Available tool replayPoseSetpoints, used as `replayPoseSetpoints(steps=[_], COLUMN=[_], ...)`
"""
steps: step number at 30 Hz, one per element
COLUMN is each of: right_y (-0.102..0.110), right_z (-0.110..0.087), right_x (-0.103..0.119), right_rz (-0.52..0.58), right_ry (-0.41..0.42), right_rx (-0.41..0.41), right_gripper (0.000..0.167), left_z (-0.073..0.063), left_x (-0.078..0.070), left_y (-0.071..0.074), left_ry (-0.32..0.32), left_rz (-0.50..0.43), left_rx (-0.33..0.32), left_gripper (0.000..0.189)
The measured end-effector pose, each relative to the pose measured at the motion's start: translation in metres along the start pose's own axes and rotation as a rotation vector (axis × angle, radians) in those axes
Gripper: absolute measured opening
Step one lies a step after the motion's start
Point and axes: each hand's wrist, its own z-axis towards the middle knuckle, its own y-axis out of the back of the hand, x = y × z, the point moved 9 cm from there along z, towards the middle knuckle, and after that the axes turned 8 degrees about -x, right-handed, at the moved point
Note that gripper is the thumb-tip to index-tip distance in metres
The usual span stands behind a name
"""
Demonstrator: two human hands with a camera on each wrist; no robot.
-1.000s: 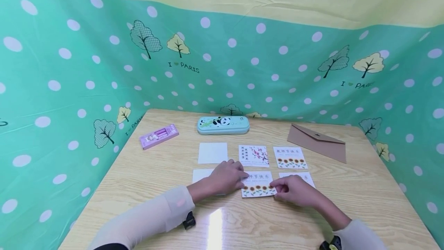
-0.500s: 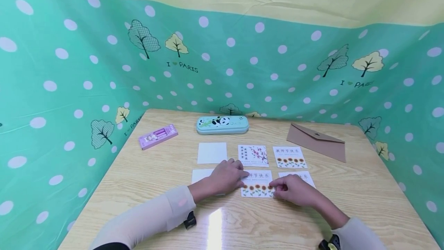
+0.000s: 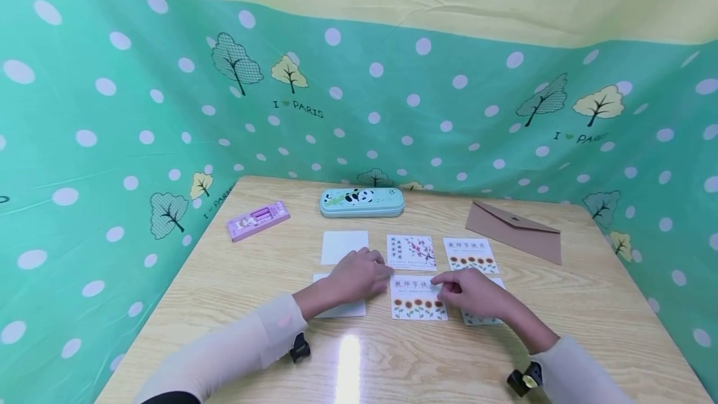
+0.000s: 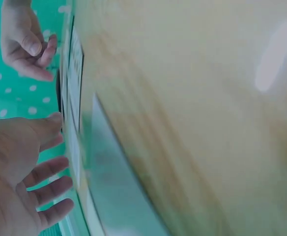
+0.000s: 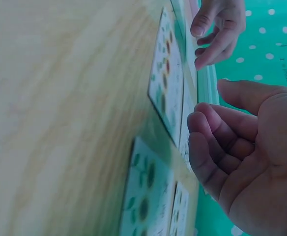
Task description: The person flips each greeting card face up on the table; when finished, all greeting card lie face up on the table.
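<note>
A sunflower card lies flat in the middle of the front row of cards. My left hand hovers at its left edge and over a blank white card, with relaxed fingers and nothing held. At the sunflower card's right side is my right hand, its index finger reaching over the corner in the head view. In the right wrist view this hand has loosely bent fingers around nothing. It partly hides another sunflower card at front right.
Behind lie a blank card, a plum blossom card and a sunflower card. Farther back are a purple pen box, a light blue panda pencil case and a brown envelope.
Both hands have let go of the middle sunflower card. The left hand has shifted left, uncovering the card's left side; the right has risen and moved away from the viewer.
</note>
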Motion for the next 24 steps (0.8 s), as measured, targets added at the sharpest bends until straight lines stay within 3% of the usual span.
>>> replayPoseSetpoints(steps=[7, 16, 24], right_y=[0.002, -0.007, -0.015], right_z=[0.024, 0.065, 0.099], right_x=[0.005, 0.014, 0.028], right_rz=[-0.025, 0.008, 0.087], right_ry=[0.003, -0.016, -0.052], right_rx=[-0.031, -0.035, -0.046], right_gripper=[0.031, 0.033, 0.040], left_z=[-0.008, -0.025, -0.046], left_x=[0.031, 0.080, 0.117], left_y=[0.015, 0.030, 0.023], left_ry=[0.088, 0.259, 0.367], left_rz=[-0.061, -0.163, -0.180], left_rx=[-0.044, -0.080, -0.053], left_gripper=[0.036, 0.035, 0.038])
